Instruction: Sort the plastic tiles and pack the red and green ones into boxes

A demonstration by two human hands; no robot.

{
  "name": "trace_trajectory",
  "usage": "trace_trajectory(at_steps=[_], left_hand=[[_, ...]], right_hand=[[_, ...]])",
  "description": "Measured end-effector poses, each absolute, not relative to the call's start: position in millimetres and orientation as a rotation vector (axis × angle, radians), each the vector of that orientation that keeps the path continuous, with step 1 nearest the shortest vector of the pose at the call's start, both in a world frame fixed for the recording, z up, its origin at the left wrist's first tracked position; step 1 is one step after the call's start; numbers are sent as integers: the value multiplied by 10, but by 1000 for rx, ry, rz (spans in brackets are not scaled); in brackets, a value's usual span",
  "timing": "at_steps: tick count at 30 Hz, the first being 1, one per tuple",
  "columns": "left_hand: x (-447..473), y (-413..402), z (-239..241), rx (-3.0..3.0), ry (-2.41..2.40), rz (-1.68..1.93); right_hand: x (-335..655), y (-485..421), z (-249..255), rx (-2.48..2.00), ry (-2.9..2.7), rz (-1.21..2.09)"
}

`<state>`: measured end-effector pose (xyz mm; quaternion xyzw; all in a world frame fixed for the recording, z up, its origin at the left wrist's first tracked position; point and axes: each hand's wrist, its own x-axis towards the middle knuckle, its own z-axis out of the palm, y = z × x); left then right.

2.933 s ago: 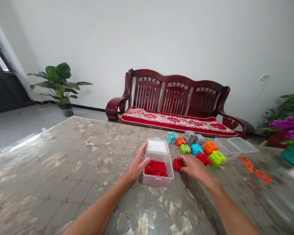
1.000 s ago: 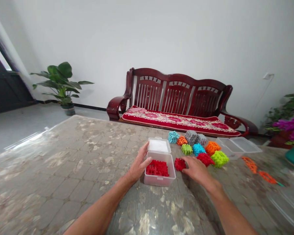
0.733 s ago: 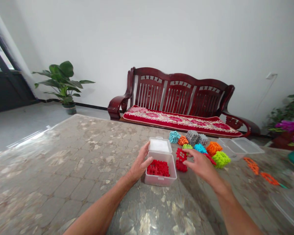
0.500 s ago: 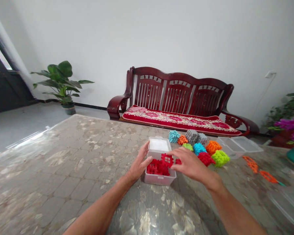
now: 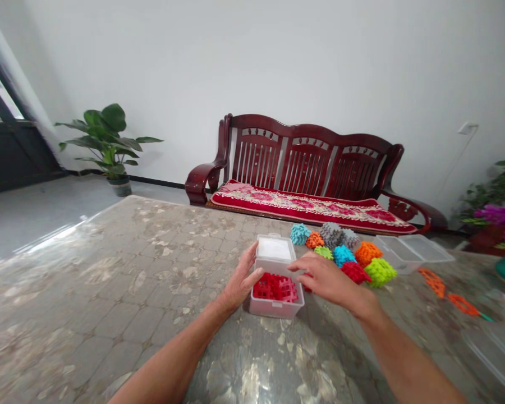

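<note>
A clear plastic box (image 5: 276, 310) with its lid (image 5: 274, 248) folded back stands in front of me. Inside lie several red square interlocking building pieces (image 5: 273, 287). Along the box's left side my left hand (image 5: 242, 278) grips it, thumb at the rim and fingers on the outside. My right hand (image 5: 320, 274) hovers by the box's right rim, fingers apart and nothing seen in them. Another bit of red shows beneath that hand, mostly hidden.
Right of the box sit several colored piles, among them a lime pile (image 5: 381, 272) and a gray one (image 5: 331, 234). Beyond are an open clear container (image 5: 398, 255) and linked orange pieces (image 5: 463, 304). A wooden bench (image 5: 307, 163) stands behind the patterned table (image 5: 151, 269).
My right hand has let go of a red piece, which now lies in the box with the others. My left hand stays at the box's side.
</note>
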<state>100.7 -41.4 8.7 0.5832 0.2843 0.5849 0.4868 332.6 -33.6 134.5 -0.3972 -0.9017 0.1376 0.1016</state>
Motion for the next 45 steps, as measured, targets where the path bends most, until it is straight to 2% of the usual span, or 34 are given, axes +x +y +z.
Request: trace_trajectory(at_steps=[5,8,13,18,23,27,31,37,45], left_hand=[[998,-407,61,1418,701,1417],[997,-402,50,1416,696,1424],[1009,-411,72,1397,702,1427],[1016,-413,73,1375,705,1426],[1013,-408,74,1378,720,1427],[1015,-416,90,1384,719,1429],[1014,-419,89,1396,711,1424],[1007,-419,88,1399,750,1418],[1006,-420,92,1398,745,1420]], right_hand=[[3073,-438,1407,-1175,-2877,49],[2935,-462,1370,-1217,-2989,-50],[2925,-442,1279,-1296,-2953,52],[2971,-338,1394,-1371,-2818,271],[2958,-228,1410,-1268,-2852,431],[2927,-274,1351,-1214,-2919,358],[3018,-256,1378,-1231,-2690,325],[3515,-43,1222,-1535,-2347,350],[3829,-126,800,-1718,-2606,336]])
